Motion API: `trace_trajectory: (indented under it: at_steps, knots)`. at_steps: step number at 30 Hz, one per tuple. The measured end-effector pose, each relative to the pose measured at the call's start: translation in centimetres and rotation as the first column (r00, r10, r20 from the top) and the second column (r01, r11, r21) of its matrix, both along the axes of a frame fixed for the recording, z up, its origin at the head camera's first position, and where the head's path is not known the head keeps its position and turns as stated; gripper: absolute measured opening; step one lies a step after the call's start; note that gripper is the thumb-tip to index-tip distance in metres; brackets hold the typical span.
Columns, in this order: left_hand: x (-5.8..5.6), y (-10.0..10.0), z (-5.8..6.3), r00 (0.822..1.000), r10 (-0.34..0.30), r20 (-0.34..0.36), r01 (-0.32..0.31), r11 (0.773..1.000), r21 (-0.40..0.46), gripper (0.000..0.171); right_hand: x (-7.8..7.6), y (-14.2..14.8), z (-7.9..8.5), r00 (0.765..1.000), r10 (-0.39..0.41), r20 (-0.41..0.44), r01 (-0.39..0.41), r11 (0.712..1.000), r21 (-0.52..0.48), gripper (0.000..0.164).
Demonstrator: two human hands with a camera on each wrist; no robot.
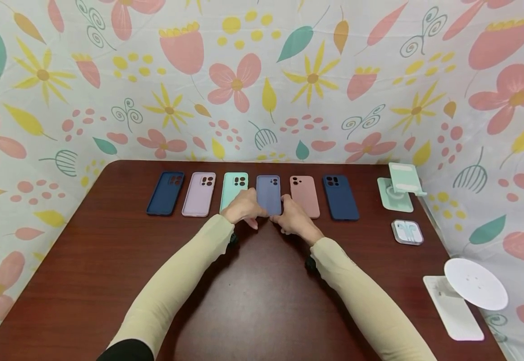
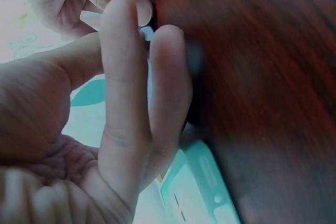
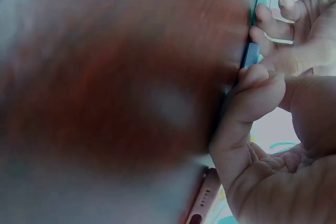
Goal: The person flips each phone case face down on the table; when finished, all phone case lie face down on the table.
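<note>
Six phone cases (image 1: 268,193) are lining the tabletop's (image 1: 252,291) far edge: two dark blue ones (image 1: 165,194) (image 1: 341,197), one lilac case (image 1: 198,195), one mint case (image 1: 230,186), one periwinkle case (image 1: 268,193) and one pink case (image 1: 304,195). Along its right edge, two stands (image 1: 401,176) (image 1: 476,284) and one boxed earphone set (image 1: 407,232) are sitting.

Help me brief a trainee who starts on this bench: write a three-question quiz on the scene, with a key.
1. Count: how many phone cases lie in the row on the table?
2. Fill in: counting from the left in the head view, the left hand and right hand are both at the ____ case.
3. True or false: the boxed earphones lie between the mint stand and the white round-topped stand.

Key:
1. Six.
2. Fourth, the purple-blue case.
3. True.
</note>
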State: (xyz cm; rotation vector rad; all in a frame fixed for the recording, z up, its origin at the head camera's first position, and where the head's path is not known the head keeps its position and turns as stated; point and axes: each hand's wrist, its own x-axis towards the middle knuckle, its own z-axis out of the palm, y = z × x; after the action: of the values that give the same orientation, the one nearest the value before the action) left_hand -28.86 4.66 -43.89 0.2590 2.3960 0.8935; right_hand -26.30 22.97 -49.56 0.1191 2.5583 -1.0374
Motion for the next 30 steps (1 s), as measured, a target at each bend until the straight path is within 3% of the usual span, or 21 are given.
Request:
trace_trajectory:
  at_steps: [1, 6, 9, 20, 28, 29, 30]
  knots:
    - [-0.3, 0.0, -0.5, 1.0, 0.002, 0.003, -0.002, 1.0, 0.004, 0.038, 0.0, 0.0, 0.1, 1.0, -0.005, 0.007, 0.005, 1.0, -0.007, 0.087]
    - [-0.2, 0.0, -0.6, 1.0, 0.008, -0.003, -0.008, 1.0, 0.02, 0.04, 1.8, -0.8, 2.4, 1.0, -0.019, -0.011, 0.019, 0.999, -0.032, 0.08]
    - [0.4, -0.1, -0.1, 1.0, 0.012, -0.003, -0.012, 0.999, 0.04, 0.042, 3.0, -1.2, 3.6, 0.999, -0.031, -0.034, 0.029, 0.998, -0.056, 0.078]
    - [0.6, -0.2, -0.4, 0.998, 0.058, -0.003, -0.057, 0.994, 0.097, 0.045, 3.6, -1.4, 3.4, 0.992, -0.089, -0.09, 0.077, 0.988, -0.131, 0.076]
    - [0.6, 0.1, -0.4, 0.998, 0.065, -0.027, -0.063, 0.993, 0.099, 0.057, 4.1, -1.6, 3.8, 0.981, -0.123, -0.148, 0.092, 0.975, -0.203, 0.077]
    - [0.1, 0.1, -1.2, 0.998, 0.058, -0.033, -0.054, 0.993, 0.103, 0.063, 4.1, -1.7, 3.9, 0.98, -0.125, -0.156, 0.091, 0.974, -0.208, 0.077]
    - [0.2, 0.1, -1.1, 0.998, 0.058, -0.035, -0.054, 0.994, 0.096, 0.064, 4.2, -1.7, 4.0, 0.978, -0.127, -0.165, 0.091, 0.973, -0.21, 0.078]
